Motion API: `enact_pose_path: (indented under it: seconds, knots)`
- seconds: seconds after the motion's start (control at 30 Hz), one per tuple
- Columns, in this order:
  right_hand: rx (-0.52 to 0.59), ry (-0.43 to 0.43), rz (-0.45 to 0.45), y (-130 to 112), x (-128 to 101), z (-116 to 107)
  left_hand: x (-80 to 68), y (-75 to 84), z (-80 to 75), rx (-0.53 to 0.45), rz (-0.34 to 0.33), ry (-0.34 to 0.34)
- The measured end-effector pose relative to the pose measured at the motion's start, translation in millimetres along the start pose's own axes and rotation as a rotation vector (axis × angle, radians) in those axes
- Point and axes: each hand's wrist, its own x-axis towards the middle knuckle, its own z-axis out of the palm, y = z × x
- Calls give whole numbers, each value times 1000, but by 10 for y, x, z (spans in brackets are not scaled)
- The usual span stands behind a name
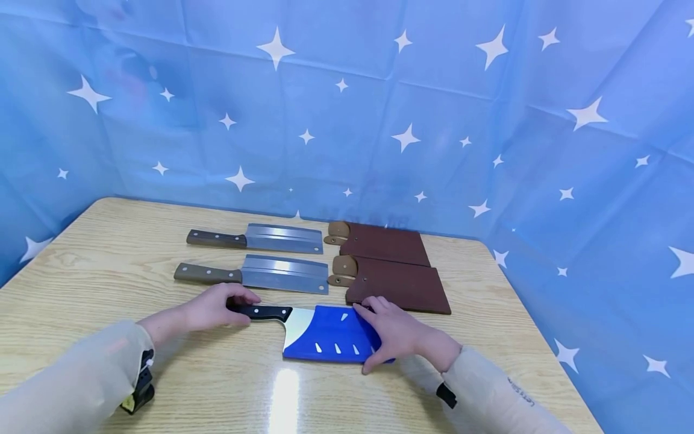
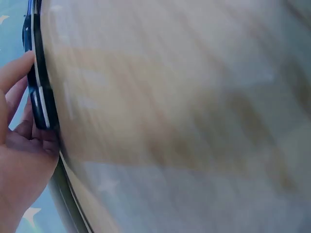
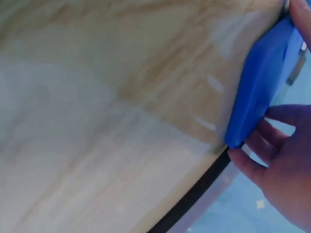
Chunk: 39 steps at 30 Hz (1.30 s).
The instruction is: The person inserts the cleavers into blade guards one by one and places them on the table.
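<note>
A cleaver with a black handle (image 1: 260, 311) lies on the wooden table (image 1: 108, 271), its blade (image 1: 298, 324) mostly inside a blue plastic sheath (image 1: 331, 342). My left hand (image 1: 217, 306) grips the black handle (image 2: 38, 104). My right hand (image 1: 393, 334) holds the sheath's right end, fingers over its top and thumb at its near edge. In the right wrist view my right hand (image 3: 286, 170) grasps the blue sheath (image 3: 260, 85) at its corner.
Two more cleavers (image 1: 282, 238) (image 1: 282, 273) with brown wooden handles lie bare behind the hands. Two brown leather sheaths (image 1: 382, 242) (image 1: 398, 284) lie to their right. A blue star-patterned cloth (image 1: 379, 108) walls in the table on all sides.
</note>
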Motion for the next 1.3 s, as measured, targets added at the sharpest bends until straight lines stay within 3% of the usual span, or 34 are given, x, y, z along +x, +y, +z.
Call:
enact_pose_path:
  seconds: [0.17,0.3,0.53,0.87,1.13,1.3]
  knots:
    - [75,67,4,96,-25,-121,1,-23,-185,-32,-15,1]
    - [145,118,64,284,-23,-234,35,-41,-376,-5,-18,53]
    - [170,171,181,666,62,-341,69,-172,-620,70,-51,136]
    - [243,92,325,958,198,-302,106,-296,-637,91,-104,94]
    - [167,27,359,979,236,-221,113,-364,-615,138,-73,87]
    - [162,39,354,996,202,-205,77,-418,-669,182,-99,79]
